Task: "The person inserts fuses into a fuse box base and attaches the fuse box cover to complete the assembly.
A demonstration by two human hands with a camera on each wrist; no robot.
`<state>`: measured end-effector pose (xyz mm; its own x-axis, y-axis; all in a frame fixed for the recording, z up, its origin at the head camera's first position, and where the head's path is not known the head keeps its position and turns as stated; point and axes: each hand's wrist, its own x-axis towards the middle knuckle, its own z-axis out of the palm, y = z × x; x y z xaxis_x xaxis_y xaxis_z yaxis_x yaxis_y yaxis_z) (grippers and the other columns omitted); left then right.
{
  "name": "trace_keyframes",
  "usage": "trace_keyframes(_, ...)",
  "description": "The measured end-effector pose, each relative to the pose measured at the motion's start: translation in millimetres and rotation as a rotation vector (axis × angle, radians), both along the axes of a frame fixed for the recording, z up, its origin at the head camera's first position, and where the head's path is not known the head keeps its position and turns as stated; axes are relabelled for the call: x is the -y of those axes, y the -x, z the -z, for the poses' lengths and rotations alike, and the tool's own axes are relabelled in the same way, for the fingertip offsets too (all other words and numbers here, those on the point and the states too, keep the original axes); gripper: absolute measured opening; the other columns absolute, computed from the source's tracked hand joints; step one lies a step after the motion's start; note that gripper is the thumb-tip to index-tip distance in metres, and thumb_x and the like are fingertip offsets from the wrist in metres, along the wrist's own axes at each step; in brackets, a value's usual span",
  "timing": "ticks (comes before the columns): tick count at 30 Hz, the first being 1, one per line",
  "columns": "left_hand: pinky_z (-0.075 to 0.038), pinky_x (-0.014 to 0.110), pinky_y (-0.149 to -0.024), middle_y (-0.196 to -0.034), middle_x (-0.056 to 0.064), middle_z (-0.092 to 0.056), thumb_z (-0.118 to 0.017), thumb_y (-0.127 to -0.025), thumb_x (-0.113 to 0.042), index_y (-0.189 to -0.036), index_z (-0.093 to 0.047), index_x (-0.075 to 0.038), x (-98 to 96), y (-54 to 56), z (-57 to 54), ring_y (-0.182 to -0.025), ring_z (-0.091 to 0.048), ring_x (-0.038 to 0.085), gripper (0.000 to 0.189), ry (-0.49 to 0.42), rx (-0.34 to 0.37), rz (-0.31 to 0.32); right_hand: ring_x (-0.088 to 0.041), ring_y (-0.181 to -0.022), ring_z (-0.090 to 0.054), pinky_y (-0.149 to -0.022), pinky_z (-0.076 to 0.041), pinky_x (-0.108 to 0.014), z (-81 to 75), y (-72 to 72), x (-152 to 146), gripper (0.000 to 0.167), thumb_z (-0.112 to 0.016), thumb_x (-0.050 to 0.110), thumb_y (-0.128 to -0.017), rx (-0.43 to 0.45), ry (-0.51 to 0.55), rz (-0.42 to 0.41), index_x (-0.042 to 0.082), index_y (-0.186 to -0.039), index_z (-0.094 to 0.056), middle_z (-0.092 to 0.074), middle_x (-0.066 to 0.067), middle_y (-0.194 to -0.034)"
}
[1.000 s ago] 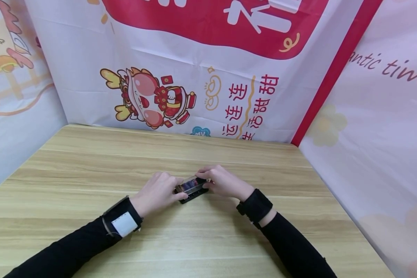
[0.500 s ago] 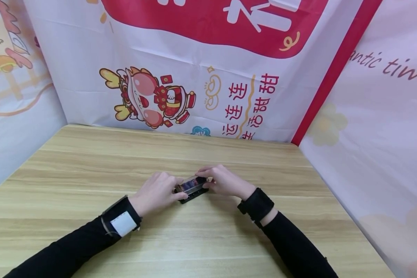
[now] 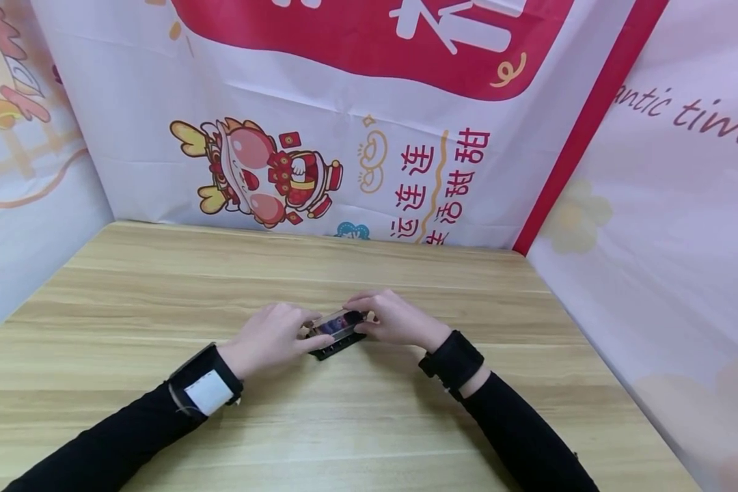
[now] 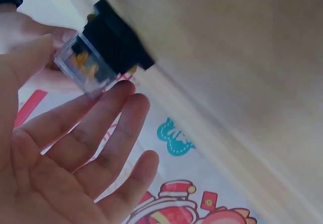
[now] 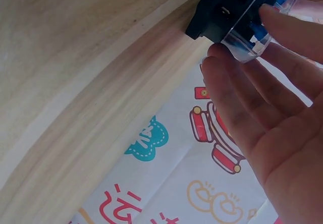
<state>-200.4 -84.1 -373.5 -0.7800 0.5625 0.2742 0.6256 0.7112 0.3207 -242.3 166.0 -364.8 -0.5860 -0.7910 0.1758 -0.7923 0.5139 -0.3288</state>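
Note:
Near the middle of the table lies a small black base with a clear plastic cover over it. Blue and orange parts show through the cover in the wrist views. My left hand holds the cover's left end between thumb and fingers. At the opposite end, my right hand pinches the cover. The left wrist view shows the black base next to the clear wall, the lower fingers spread away from it. Slots with metal pieces are visible along the base in the right wrist view.
The wood-grain table extends around both hands. A printed white and red cloth hangs at its back edge, and another pale cloth hangs along the right side. Both wrists wear black bands.
My left thumb has shifted up from the base's front edge onto the cover, and more of the base's front shows. The right hand keeps its grip. The head view has turned slightly.

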Motion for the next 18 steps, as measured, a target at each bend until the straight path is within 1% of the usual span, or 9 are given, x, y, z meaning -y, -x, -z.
trace_keyframes(2, -0.049, 0.031, -0.059, -0.086, 0.005, -0.070, -0.065, -0.093, -0.047, -0.118, -0.070, -0.003, 2.8, 1.5, -2.1, -0.062, -0.058, 0.009, 0.051, -0.016, 0.001, -0.010, -0.022, -0.102, -0.064, -0.076, -0.054, -0.035, -0.4, -0.1, 0.0, 0.039, -0.073, 0.006, -0.089, 0.013, 0.012, -0.003, -0.002, -0.126, -0.064, -0.063, -0.014, -0.123)
trace_keyframes(4, -0.053, 0.035, -0.066, -0.096, 0.012, -0.072, -0.064, -0.095, -0.045, -0.117, -0.069, -0.002, 5.5, 3.0, -4.1, -0.068, -0.062, 0.010, 0.049, -0.034, -0.024, -0.024, -0.022, -0.101, -0.064, -0.076, -0.054, -0.035, -1.9, -0.3, -0.5, 0.039, -0.072, 0.012, -0.091, 0.026, 0.015, 0.012, -0.002, -0.126, -0.063, -0.062, -0.015, -0.124)
trace_keyframes(5, -0.053, 0.036, -0.064, -0.092, 0.012, -0.071, -0.063, -0.095, -0.044, -0.118, -0.069, -0.001, 6.6, 3.3, -5.6, -0.064, -0.062, 0.011, 0.049, -0.045, -0.027, -0.029, -0.023, -0.101, -0.064, -0.078, -0.054, -0.036, -3.4, -0.4, -1.3, 0.040, -0.072, 0.014, -0.092, 0.032, 0.020, 0.027, -0.003, -0.127, -0.062, -0.062, -0.016, -0.125)
trace_keyframes(6, -0.054, 0.037, -0.066, -0.093, 0.013, -0.071, -0.064, -0.096, -0.042, -0.117, -0.069, 0.000, 7.7, 3.8, -6.3, -0.065, -0.064, 0.013, 0.047, -0.052, -0.045, -0.033, -0.022, -0.100, -0.064, -0.078, -0.053, -0.036, -5.1, -0.3, -2.4, 0.040, -0.071, 0.018, -0.093, 0.026, 0.019, 0.053, -0.002, -0.127, -0.062, -0.062, -0.015, -0.125)
trace_keyframes(8, -0.054, 0.040, -0.070, -0.095, 0.015, -0.071, -0.065, -0.096, -0.040, -0.117, -0.069, 0.000, 9.1, 4.6, -7.2, -0.071, -0.067, 0.018, 0.045, -0.052, -0.083, -0.039, -0.022, -0.096, -0.065, -0.079, -0.053, -0.035, -9.8, -0.3, -5.8, 0.040, -0.070, 0.022, -0.094, 0.002, 0.020, 0.129, -0.002, -0.126, -0.063, -0.062, -0.015, -0.124)
trace_keyframes(11, -0.053, 0.045, -0.079, -0.105, 0.017, -0.069, -0.065, -0.095, -0.039, -0.116, -0.069, 0.000, 9.7, 5.4, -7.8, -0.091, -0.068, 0.029, 0.044, -0.045, -0.114, -0.051, -0.023, -0.092, -0.066, -0.081, -0.052, -0.035, -19.3, -0.7, -14.5, 0.039, -0.069, 0.025, -0.094, -0.040, 0.010, 0.272, -0.002, -0.122, -0.065, -0.064, -0.016, -0.121)
trace_keyframes(12, -0.051, 0.047, -0.085, -0.114, 0.019, -0.067, -0.066, -0.095, -0.038, -0.116, -0.069, 0.000, 9.9, 5.9, -7.5, -0.101, -0.066, 0.032, 0.043, -0.039, -0.128, -0.057, -0.023, -0.092, -0.066, -0.081, -0.052, -0.035, -22.4, -0.6, -17.8, 0.038, -0.069, 0.026, -0.095, -0.052, 0.005, 0.319, -0.002, -0.121, -0.065, -0.064, -0.016, -0.120)
trace_keyframes(15, -0.047, 0.050, -0.092, -0.121, 0.021, -0.063, -0.065, -0.095, -0.038, -0.118, -0.067, 0.001, 12.0, 5.9, -8.2, -0.111, -0.060, 0.036, 0.045, -0.034, -0.128, -0.074, -0.028, -0.098, -0.066, -0.084, -0.051, -0.039, -30.1, -0.9, -28.3, 0.038, -0.068, 0.025, -0.095, -0.056, 0.005, 0.420, -0.003, -0.120, -0.066, -0.064, -0.017, -0.120)
trace_keyframes(18, -0.044, 0.052, -0.095, -0.125, 0.023, -0.060, -0.066, -0.095, -0.038, -0.120, -0.066, 0.002, 17.0, 4.5, -9.4, -0.116, -0.057, 0.038, 0.047, -0.041, -0.137, -0.097, -0.031, -0.108, -0.062, -0.091, -0.048, -0.043, -33.1, -2.1, -38.6, 0.038, -0.068, 0.025, -0.095, -0.064, 0.023, 0.489, -0.003, -0.120, -0.065, -0.063, -0.018, -0.121)
